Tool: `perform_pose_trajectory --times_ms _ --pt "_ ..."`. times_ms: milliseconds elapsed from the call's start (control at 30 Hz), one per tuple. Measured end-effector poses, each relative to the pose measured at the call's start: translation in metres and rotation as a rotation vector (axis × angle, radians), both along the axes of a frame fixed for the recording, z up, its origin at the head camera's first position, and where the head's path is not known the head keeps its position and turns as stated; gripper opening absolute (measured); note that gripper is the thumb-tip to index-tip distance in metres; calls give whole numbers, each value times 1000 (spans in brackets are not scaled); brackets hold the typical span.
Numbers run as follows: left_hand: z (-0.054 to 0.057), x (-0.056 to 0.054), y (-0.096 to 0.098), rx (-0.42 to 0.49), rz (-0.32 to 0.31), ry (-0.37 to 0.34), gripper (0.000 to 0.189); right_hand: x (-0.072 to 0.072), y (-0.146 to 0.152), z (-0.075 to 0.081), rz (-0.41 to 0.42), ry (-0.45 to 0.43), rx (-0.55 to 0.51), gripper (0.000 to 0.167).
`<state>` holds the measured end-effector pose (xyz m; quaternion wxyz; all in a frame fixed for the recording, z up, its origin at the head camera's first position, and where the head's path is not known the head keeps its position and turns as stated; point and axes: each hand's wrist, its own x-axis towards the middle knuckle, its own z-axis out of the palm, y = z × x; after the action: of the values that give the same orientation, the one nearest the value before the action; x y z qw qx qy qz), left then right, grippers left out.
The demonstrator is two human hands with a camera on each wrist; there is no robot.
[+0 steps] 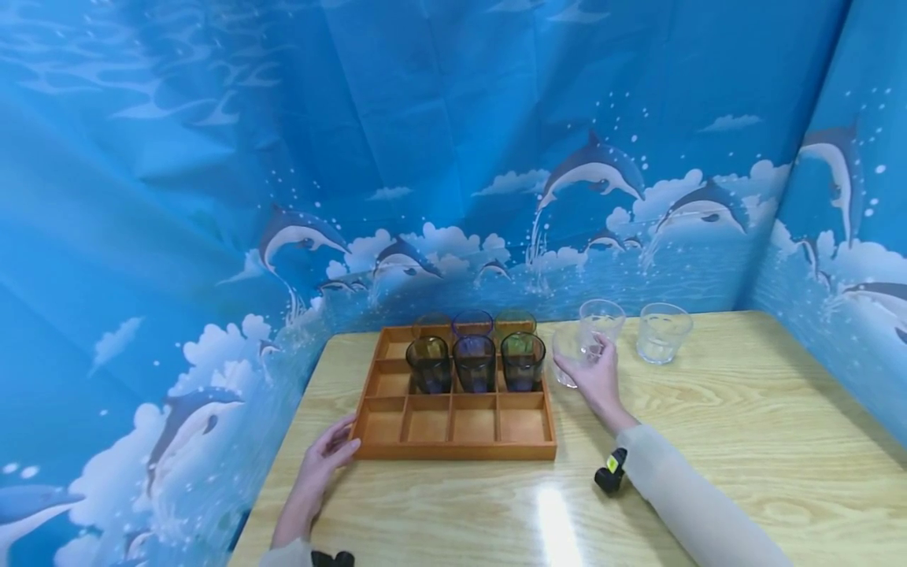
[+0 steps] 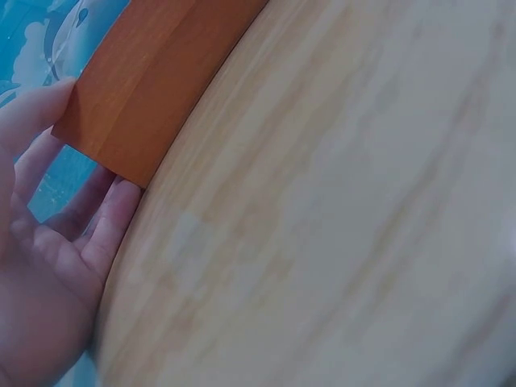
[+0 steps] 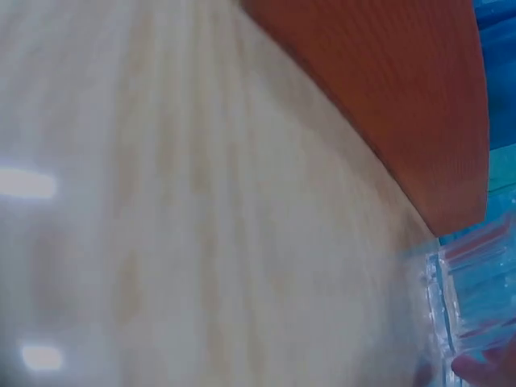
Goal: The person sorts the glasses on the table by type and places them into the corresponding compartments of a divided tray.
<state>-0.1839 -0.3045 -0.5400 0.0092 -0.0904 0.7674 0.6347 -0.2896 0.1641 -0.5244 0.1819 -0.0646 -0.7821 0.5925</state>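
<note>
A wooden divided tray [image 1: 453, 451] lies on the table, and my left hand [image 1: 320, 466] grips its front left corner. In the left wrist view, thumb and fingers sit around the corner of the orange-brown wall [image 2: 153, 81]. To the right of the tray, my right hand [image 1: 599, 384] holds a clear drinking glass [image 1: 564, 353] by its side. Part of that glass [image 3: 484, 278] shows beside the tray's end in the right wrist view, with a fingertip on it. Three dark tinted glasses [image 1: 475, 366] stand in the tray's middle row.
Behind the dark glasses stand an amber glass [image 1: 431, 324], a blue glass [image 1: 472, 321] and a yellow-green glass [image 1: 516, 321]. Two more clear glasses, one behind my right hand [image 1: 602, 315] and one farther right [image 1: 663, 335], stand on the table. A dolphin-print backdrop [image 1: 453, 157] borders the table.
</note>
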Motion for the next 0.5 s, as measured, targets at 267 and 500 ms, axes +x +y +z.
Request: perform_pose_trajectory --times_ms 267,500 --pt "2 0 0 19 -3 -15 54 14 7 1 46 30 32 94" --pt "2 0 0 28 1 -28 55 28 14 -1 142 -18 42 96"
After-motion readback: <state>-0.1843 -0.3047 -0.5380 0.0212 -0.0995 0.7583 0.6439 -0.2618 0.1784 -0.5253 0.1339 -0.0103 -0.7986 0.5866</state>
